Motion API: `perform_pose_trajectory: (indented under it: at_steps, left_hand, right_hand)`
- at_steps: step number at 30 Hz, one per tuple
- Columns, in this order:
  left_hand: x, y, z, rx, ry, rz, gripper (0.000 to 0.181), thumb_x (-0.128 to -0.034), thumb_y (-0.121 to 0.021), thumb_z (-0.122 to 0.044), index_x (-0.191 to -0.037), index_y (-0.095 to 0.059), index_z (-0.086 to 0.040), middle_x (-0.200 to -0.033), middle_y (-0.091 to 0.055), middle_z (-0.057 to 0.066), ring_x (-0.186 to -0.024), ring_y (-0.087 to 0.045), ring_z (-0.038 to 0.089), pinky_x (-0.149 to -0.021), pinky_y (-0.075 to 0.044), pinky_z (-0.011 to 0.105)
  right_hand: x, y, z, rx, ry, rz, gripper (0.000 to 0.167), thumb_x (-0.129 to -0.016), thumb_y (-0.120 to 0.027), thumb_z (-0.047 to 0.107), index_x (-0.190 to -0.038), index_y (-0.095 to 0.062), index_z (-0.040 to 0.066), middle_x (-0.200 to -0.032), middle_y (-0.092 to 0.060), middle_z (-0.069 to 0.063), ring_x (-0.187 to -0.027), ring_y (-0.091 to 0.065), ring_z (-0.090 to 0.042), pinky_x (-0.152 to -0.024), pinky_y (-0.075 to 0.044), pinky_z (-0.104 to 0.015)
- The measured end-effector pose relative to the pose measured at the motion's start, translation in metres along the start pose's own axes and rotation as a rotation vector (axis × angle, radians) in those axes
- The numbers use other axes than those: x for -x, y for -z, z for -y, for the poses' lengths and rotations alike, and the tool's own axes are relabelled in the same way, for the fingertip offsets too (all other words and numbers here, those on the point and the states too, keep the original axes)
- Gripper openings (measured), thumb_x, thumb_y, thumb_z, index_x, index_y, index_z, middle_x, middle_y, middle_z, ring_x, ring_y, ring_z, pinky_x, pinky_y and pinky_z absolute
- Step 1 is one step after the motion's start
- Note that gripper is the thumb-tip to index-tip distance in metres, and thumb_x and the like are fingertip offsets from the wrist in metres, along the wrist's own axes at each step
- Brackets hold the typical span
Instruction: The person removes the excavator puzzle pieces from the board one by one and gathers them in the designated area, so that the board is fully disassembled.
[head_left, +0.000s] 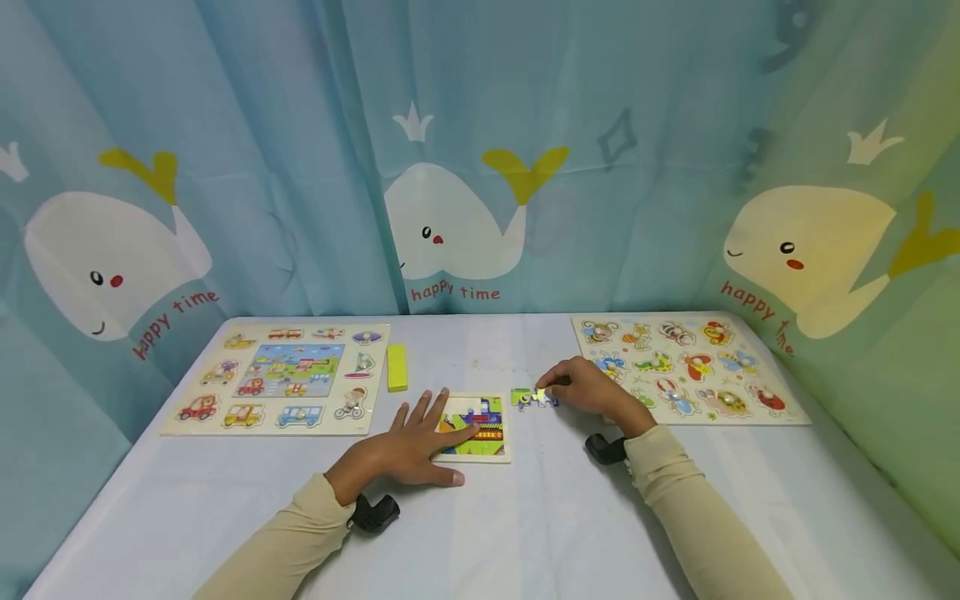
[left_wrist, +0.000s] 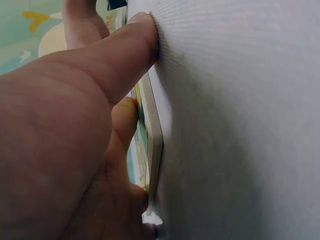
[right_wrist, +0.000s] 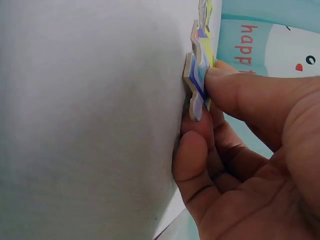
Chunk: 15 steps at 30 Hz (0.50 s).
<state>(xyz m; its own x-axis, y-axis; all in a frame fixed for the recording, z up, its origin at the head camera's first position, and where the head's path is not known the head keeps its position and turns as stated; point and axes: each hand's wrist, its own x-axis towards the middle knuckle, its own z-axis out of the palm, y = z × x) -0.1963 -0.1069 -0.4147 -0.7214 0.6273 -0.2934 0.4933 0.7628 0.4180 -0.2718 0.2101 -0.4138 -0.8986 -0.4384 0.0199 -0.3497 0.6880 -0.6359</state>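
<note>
A small square jigsaw puzzle in a pale wooden frame lies at the middle of the table, its picture partly filled with colourful pieces. My left hand rests across its left side with fingers spread; in the left wrist view the thumb touches the table beside the frame edge. To the right of the frame, my right hand pinches a jigsaw piece between thumb and fingers, low over the table. Another green jigsaw piece lies right beside it.
A vehicle peg puzzle board lies at the left, with a yellow block next to it. An insect peg puzzle board lies at the right, partly behind the right hand. A whale-patterned curtain hangs along the table's back edge.
</note>
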Motion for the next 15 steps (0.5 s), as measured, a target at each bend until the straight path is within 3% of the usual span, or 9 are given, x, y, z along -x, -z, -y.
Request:
perform_pose_trajectory:
  at_steps: [10, 15]
  left_hand:
    - [-0.008, 0.005, -0.017, 0.02, -0.013, -0.054, 0.066, -0.0937, -0.058, -0.049, -0.152, -0.036, -0.027, -0.161, 0.001, 0.019, -0.145, 0.01, 0.037, -0.111, 0.002, 0.059]
    - [-0.012, 0.001, -0.023, 0.018, -0.017, -0.036, 0.07, -0.0936, -0.057, -0.051, -0.154, -0.032, -0.025, -0.161, 0.003, 0.018, -0.146, 0.009, 0.036, -0.113, 0.001, 0.056]
  right_hand:
    - [0.002, 0.0, 0.006, 0.067, -0.017, -0.015, 0.015, -0.09, -0.062, -0.004, -0.096, -0.075, 0.002, -0.095, -0.068, -0.007, -0.089, -0.059, -0.021, -0.077, -0.048, -0.038]
    - [0.0, -0.006, 0.01, 0.1, -0.017, -0.005, 0.014, -0.09, -0.063, -0.004, -0.095, -0.074, 0.002, -0.092, -0.067, -0.005, -0.087, -0.058, -0.02, -0.077, -0.047, -0.038]
